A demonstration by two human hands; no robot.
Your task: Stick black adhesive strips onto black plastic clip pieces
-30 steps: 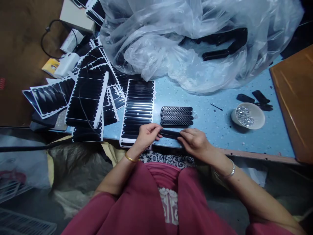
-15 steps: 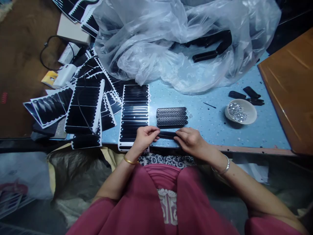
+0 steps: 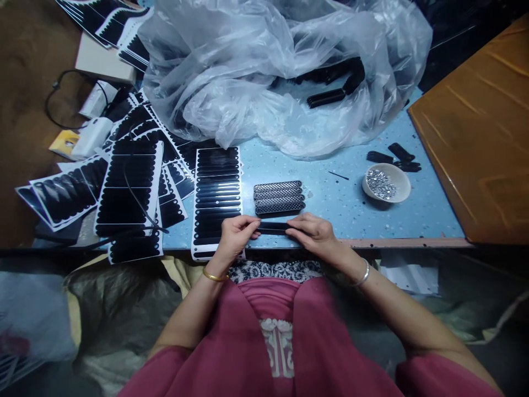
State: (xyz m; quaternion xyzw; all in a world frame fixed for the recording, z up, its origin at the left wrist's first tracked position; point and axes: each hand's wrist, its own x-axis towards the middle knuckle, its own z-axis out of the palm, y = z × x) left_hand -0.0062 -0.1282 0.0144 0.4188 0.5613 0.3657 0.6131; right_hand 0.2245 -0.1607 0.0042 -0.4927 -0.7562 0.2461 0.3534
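A narrow black strip (image 3: 273, 227) is stretched level between my hands at the table's front edge. My left hand (image 3: 237, 235) pinches its left end with thumb and fingers, and my right hand (image 3: 313, 231) grips the right end. Just beyond them lies a row of several black strips with a perforated pattern (image 3: 279, 197), side by side. Left of these, close to my left hand, a white-backed sheet of black rounded stickers (image 3: 217, 190) lies flat, reaching the table edge. My fingers hide both ends of the held strip.
A large clear plastic bag (image 3: 248, 82) with black pieces inside covers the back. On the right stand a white bowl (image 3: 401, 184) of small silver parts and several black pieces (image 3: 400, 153). More sticker sheets (image 3: 128, 190) and a cable (image 3: 134, 193) pile up at left.
The view has shifted, so the table's things appear further left. Both hands keep their hold on the black strip, which stays close to the same place by the edge.
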